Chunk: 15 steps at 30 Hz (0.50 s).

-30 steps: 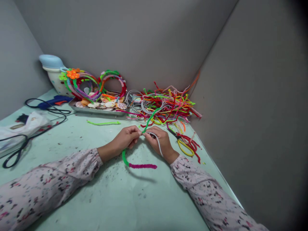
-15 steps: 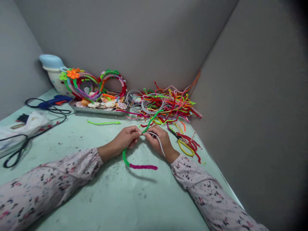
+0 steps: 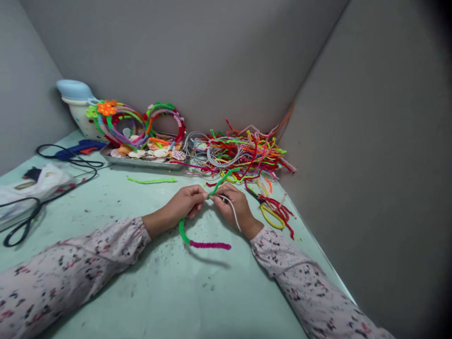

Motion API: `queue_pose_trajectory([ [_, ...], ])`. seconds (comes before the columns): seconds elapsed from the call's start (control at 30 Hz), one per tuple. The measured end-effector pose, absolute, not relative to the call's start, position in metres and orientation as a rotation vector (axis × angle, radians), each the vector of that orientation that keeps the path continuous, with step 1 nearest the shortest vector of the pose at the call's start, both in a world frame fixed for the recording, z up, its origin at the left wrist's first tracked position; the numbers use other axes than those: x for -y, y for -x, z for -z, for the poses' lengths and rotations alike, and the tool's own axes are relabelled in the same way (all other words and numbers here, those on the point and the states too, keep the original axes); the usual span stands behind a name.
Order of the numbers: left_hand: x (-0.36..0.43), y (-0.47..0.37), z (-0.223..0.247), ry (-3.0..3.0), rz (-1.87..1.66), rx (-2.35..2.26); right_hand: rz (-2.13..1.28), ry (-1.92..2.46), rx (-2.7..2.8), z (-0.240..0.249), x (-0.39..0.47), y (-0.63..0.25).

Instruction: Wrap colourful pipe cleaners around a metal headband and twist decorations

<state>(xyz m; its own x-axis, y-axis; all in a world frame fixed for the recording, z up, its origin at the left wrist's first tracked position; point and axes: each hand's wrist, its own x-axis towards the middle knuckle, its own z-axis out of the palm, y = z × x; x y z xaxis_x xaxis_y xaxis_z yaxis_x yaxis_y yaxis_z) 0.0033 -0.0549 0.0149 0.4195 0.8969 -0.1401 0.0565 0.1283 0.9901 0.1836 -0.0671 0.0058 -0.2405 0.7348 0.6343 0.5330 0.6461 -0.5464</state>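
Observation:
Between my hands is a thin curved headband, partly wrapped in pipe cleaner. Its wrapped part, green then a magenta end, curves below my left hand, whose fingers are closed on the band. My right hand pinches the band close to the left fingertips, and its bare white end arcs over the right hand. From between the fingertips the loose end of a green pipe cleaner sticks up to the right. Fingers hide the spot where it meets the band.
A metal tray holds shells, with decorated headbands standing on it. Right of it lies a heap of pipe cleaners with grey bands. Yellow-handled scissors, a lime pipe cleaner, a blue glue gun and a black cord lie around.
The green pipe cleaner's loose end has tipped slightly lower and the white end has shifted a little. Both hands stay almost in the same place, still pinching.

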Motion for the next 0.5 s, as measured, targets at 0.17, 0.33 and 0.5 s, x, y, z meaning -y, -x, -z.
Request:
queue_pose_trajectory([
  [0.17,0.0537,-0.0038,-0.0151,-1.275,-0.765,-0.976,-0.221,0.987,1.912,-0.0017,0.0653,-0.1851],
  [0.33,0.0525,-0.0035,-0.0130,-1.263,-0.765,-0.952,-0.250,0.974,1.928,-0.0007,0.0649,-0.1865],
  [0.5,0.0535,-0.0031,-0.0134,-1.243,-0.745,-0.973,-0.266,0.943,1.983,-0.0020,0.0649,-0.1883],
])
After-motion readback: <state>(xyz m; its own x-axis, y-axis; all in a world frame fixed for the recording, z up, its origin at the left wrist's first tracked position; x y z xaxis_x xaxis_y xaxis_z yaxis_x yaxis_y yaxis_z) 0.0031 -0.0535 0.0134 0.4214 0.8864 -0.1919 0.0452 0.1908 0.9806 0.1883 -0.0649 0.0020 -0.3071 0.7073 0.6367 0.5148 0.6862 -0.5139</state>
